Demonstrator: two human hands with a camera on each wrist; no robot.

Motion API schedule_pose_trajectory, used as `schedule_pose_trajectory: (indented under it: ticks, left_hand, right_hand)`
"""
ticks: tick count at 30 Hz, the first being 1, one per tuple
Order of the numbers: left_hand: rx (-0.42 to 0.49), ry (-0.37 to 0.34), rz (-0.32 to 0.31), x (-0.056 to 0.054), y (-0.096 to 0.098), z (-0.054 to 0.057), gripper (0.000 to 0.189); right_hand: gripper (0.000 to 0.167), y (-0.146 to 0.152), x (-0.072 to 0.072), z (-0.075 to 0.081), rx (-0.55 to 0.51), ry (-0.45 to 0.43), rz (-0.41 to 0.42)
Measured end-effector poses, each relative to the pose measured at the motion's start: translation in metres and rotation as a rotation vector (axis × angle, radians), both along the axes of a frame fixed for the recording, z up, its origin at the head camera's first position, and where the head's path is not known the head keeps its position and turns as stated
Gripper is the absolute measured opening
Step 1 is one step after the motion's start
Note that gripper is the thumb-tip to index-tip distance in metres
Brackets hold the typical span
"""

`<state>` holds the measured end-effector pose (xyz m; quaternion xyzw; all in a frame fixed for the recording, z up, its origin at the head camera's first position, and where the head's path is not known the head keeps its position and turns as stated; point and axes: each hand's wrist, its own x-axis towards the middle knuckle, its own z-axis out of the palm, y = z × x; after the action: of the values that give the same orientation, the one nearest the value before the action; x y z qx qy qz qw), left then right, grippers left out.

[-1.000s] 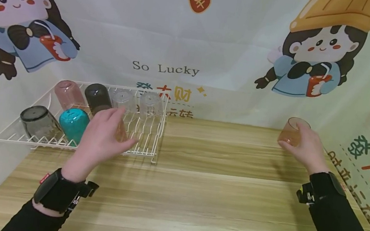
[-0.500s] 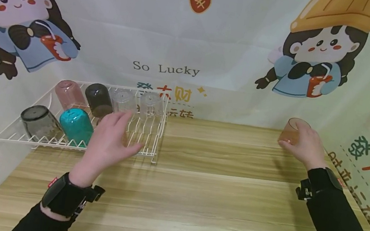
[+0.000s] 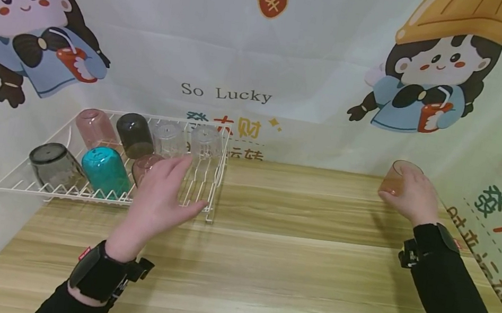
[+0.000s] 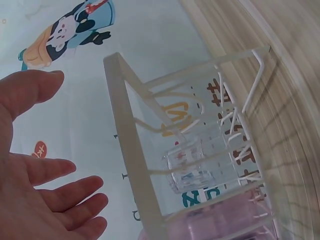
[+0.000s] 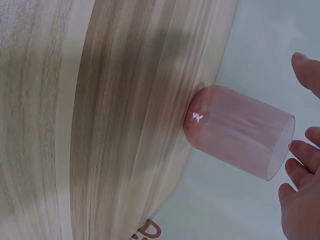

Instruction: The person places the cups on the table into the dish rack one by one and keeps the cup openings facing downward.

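Note:
My left hand (image 3: 160,202) hovers over the front right of a white wire rack (image 3: 214,189), thumb spread from the fingers. It holds nothing. Beside it, partly covered by the hand, a pink glass (image 3: 142,165) lies in the rack's front row. In the left wrist view the hand (image 4: 45,185) is apart from the rack. At the far right of the table a pinkish drinking glass (image 3: 391,180) stands upright. My right hand (image 3: 415,198) is at its rim; the right wrist view shows thumb and fingers spread, with a gap between thumb and glass (image 5: 235,130).
Also in the rack are a teal glass (image 3: 105,171), a grey glass (image 3: 54,166), another pink glass (image 3: 95,126), a dark glass (image 3: 134,135) and two clear glasses (image 3: 207,142). A printed cloth (image 3: 314,80) hangs behind the wooden table (image 3: 288,268).
My left hand has drifted right across the front of the rack, uncovering the teal glass and part of the front pink glass. My right hand stays at the standing glass, its forearm shifting slightly left.

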<state>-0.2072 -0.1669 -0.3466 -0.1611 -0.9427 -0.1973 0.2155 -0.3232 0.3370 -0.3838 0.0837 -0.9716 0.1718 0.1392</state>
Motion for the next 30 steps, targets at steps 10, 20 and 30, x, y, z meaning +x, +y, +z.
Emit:
schedule_pose_trajectory:
  ticks: [10,20,30]
  left_hand:
    - [0.036,-0.008,-0.039,0.003,0.013,-0.004,0.094]
    - [0.041,0.023,-0.078,0.004,0.02,-0.008,0.094]
    - [0.024,0.081,-0.095,0.006,0.023,-0.011,0.094]
  right_hand:
    - [0.08,0.002,-0.007,-0.006,0.06,-0.039,-0.006]
    - [0.059,-0.001,-0.009,-0.008,0.064,-0.022,-0.043]
    - [0.035,-0.007,-0.006,-0.012,0.064,0.129,-0.167]
